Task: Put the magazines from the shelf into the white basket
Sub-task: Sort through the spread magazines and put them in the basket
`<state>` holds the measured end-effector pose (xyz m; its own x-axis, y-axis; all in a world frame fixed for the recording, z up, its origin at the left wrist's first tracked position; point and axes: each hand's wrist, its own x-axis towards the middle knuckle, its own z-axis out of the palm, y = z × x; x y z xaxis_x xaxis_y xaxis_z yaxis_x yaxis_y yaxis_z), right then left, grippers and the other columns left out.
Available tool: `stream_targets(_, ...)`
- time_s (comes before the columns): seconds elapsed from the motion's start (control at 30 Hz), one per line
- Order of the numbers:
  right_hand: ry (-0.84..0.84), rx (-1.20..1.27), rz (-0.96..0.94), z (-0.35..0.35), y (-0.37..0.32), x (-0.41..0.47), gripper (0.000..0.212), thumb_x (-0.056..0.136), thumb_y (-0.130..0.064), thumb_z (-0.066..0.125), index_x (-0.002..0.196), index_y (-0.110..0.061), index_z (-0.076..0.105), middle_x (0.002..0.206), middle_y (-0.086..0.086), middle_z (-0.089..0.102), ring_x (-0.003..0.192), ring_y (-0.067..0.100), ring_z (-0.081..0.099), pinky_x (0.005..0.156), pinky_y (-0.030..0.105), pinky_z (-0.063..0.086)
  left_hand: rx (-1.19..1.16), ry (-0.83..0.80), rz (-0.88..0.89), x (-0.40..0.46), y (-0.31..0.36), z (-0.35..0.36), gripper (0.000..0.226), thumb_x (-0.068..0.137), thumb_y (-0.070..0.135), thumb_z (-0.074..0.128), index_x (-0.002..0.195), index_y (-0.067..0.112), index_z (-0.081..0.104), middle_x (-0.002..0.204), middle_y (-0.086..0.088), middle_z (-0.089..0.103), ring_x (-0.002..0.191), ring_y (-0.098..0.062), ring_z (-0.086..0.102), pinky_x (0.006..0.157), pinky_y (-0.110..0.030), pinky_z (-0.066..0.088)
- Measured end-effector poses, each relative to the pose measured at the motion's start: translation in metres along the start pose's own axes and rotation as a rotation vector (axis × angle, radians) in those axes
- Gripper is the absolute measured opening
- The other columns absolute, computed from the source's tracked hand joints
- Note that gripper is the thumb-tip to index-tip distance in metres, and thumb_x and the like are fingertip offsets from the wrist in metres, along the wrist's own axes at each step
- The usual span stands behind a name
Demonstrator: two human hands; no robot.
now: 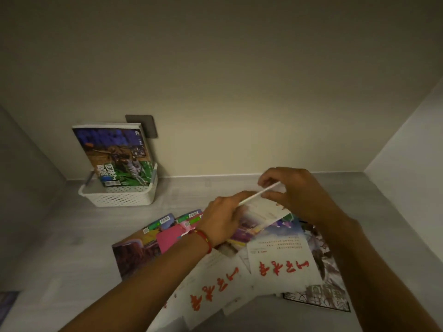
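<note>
A white perforated basket stands at the back left of the grey shelf, against the wall. One magazine with a dark blue cover stands upright in it. Several magazines lie spread in a loose pile on the shelf in front of me. Both my hands hold one thin magazine lifted by its far edge above the pile. My left hand pinches its left end and my right hand pinches its right end. A red cord circles my left wrist.
A grey wall plate sits on the back wall behind the basket. Side walls close the shelf on the left and right. A bluish object shows at the lower left edge.
</note>
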<state>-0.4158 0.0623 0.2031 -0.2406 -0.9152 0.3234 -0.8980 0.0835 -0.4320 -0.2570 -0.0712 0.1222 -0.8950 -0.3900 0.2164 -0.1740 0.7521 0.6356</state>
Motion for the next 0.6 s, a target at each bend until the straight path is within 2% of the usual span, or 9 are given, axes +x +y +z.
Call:
stream_targets(0.1,0.284,0.121,0.198,0.026,-0.004,0.016,0.037,0.087,-0.030,0.071,0.120,-0.032,0.055,0.116,-0.018,0.060,0.102,-0.005,0.056,0.088,0.015,0.045,-0.162,0.132,-0.181,-0.019,-0.038,-0.034,0.033,0.097,0.019,0.057,0.129,0.028,0.062,0.106,-0.004,0.074,0.100,-0.028,0.068,0.082,-0.033,0.054)
stream_targets(0.2,0.463,0.352,0.557,0.064,-0.007,0.026,0.045,0.092,-0.040,0.063,0.131,-0.024,0.047,0.130,-0.003,0.056,0.112,0.011,0.055,0.091,0.027,0.047,-0.455,0.193,-0.378,-0.037,-0.075,-0.073,0.027,0.096,0.011,0.058,0.122,0.012,0.064,0.090,-0.009,0.074,0.081,-0.026,0.072,0.069,-0.042,0.061)
stream_targets(0.27,0.394,0.739,0.797,0.099,-0.018,0.038,0.035,0.097,-0.043,0.053,0.124,-0.021,0.053,0.128,0.009,0.060,0.109,0.024,0.059,0.089,0.040,0.050,-0.591,0.231,-0.465,-0.051,-0.097,-0.100,0.021,0.096,0.010,0.059,0.116,0.007,0.064,0.084,-0.015,0.073,0.068,-0.023,0.071,0.062,-0.044,0.063)
stream_targets(0.33,0.167,1.182,0.874,0.134,-0.036,0.049,0.035,0.097,-0.044,0.048,0.117,-0.019,0.061,0.119,0.013,0.068,0.104,0.031,0.066,0.089,0.048,0.053,-0.694,0.252,-0.525,-0.062,-0.118,-0.125,0.021,0.096,0.013,0.060,0.116,0.008,0.063,0.094,-0.025,0.072,0.075,-0.036,0.071,0.068,-0.052,0.062)
stream_targets(0.37,0.042,1.292,0.844,0.149,-0.046,0.053,0.037,0.096,-0.044,0.048,0.118,-0.019,0.063,0.117,0.010,0.071,0.103,0.032,0.069,0.087,0.049,0.055,-0.731,0.252,-0.551,-0.068,-0.130,-0.136,0.023,0.096,0.014,0.060,0.119,0.009,0.063,0.100,-0.025,0.072,0.084,-0.041,0.071,0.072,-0.053,0.062)
stream_targets(0.43,-0.123,1.201,0.728,0.174,-0.064,0.065,0.031,0.097,-0.040,0.050,0.118,-0.021,0.063,0.116,0.005,0.072,0.101,0.026,0.071,0.083,0.043,0.059,-0.769,0.227,-0.585,-0.078,-0.154,-0.156,0.027,0.096,0.019,0.061,0.123,0.014,0.061,0.108,-0.017,0.074,0.094,-0.037,0.073,0.077,-0.052,0.062)
stream_targets(0.47,-0.147,0.990,0.637,0.184,-0.072,0.074,0.026,0.098,-0.036,0.052,0.116,-0.021,0.064,0.115,0.003,0.073,0.098,0.021,0.072,0.080,0.038,0.060,-0.775,0.217,-0.592,-0.083,-0.166,-0.166,0.028,0.096,0.021,0.061,0.123,0.017,0.061,0.110,-0.011,0.075,0.096,-0.033,0.073,0.079,-0.051,0.062)
stream_targets(0.53,-0.104,0.584,0.465,0.200,-0.084,0.100,0.021,0.099,-0.029,0.054,0.110,-0.017,0.067,0.109,0.001,0.074,0.090,0.014,0.073,0.075,0.035,0.060,-0.792,0.241,-0.582,-0.090,-0.190,-0.185,0.030,0.096,0.027,0.061,0.125,0.022,0.059,0.114,-0.004,0.074,0.100,-0.029,0.073,0.081,-0.050,0.062)
stream_targets(0.6,-0.054,0.404,0.352,0.208,-0.100,0.133,0.023,0.097,-0.027,0.059,0.099,-0.007,0.070,0.094,0.004,0.076,0.079,0.015,0.072,0.068,0.039,0.059,-0.750,0.324,-0.563,-0.091,-0.213,-0.207,0.031,0.098,0.027,0.057,0.129,0.024,0.057,0.121,-0.002,0.072,0.107,-0.028,0.071,0.084,-0.046,0.061)
